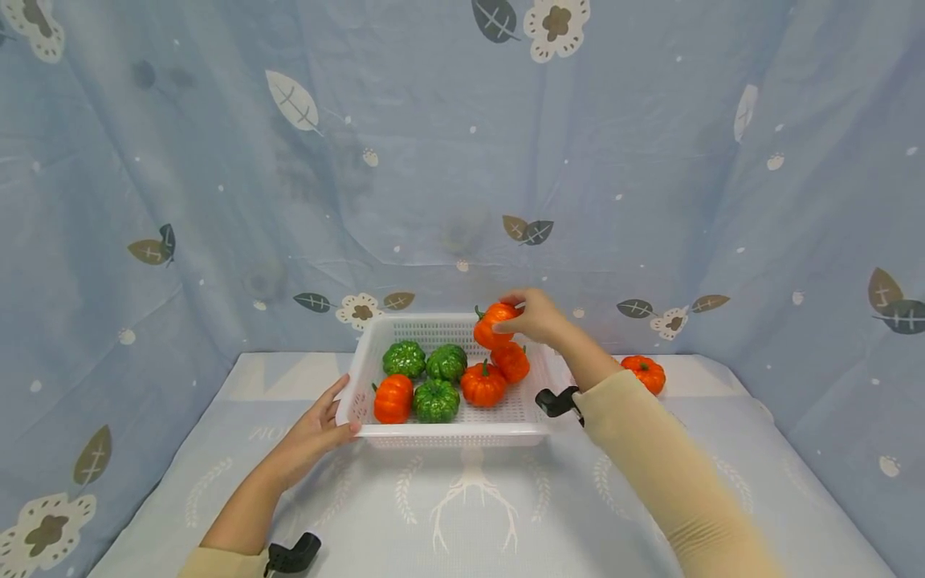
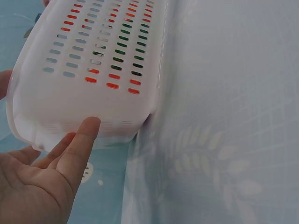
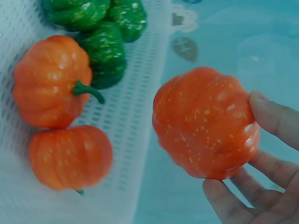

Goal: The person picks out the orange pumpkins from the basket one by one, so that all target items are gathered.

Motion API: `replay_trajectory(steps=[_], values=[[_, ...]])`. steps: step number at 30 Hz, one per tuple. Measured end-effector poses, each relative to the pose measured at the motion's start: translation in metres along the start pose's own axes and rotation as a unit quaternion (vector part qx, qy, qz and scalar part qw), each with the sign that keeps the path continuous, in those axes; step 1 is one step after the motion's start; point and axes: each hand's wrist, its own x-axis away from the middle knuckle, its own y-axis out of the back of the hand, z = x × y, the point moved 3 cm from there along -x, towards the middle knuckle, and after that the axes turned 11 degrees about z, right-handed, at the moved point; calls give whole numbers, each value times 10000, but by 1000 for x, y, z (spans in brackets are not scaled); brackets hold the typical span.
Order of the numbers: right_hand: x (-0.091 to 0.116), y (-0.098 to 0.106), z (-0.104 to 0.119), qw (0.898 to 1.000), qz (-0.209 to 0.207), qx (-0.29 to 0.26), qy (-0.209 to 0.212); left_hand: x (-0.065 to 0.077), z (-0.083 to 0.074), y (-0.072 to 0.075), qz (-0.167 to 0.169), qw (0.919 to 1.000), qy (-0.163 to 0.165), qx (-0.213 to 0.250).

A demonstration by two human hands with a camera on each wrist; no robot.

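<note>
A white plastic basket (image 1: 451, 430) holds several small pumpkins, green (image 1: 437, 401) and orange (image 1: 484, 384). My left hand (image 1: 311, 440) grips its near left corner; in the left wrist view, the fingers (image 2: 83, 140) lie against the slotted basket wall (image 2: 74, 100). Over the basket's back right part, my right hand (image 1: 536, 317) holds an orange pumpkin (image 1: 495, 327) between thumb and fingers, its green stem pointing left. The right wrist view shows this speckled orange pumpkin (image 3: 205, 122) raised beside the basket, with two orange pumpkins (image 3: 52, 83) inside.
Another orange pumpkin (image 1: 645, 374) lies on the table to the right of the basket, partly behind my right sleeve (image 1: 672, 457). A pale patterned cloth (image 1: 477, 506) covers the table. Blue printed curtain (image 1: 433, 160) hangs behind and at both sides.
</note>
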Motion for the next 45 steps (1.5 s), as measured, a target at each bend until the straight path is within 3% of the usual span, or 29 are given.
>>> replay_trajectory(steps=[9, 22, 34, 45], values=[[45, 29, -8, 9990, -260, -359, -3, 0, 2, 1, 35, 10000, -1, -15], [113, 63, -34, 9960, -771, -185, -406, 0, 2, 0, 15, 10000, -28, -13], [152, 83, -83, 9903, -1322, -327, -265, -1, 2, 0, 17, 9999, -6, 171], [172, 96, -139, 9740, -2190, -166, -557, 1, -2, -1, 68, 9999, -75, 124]])
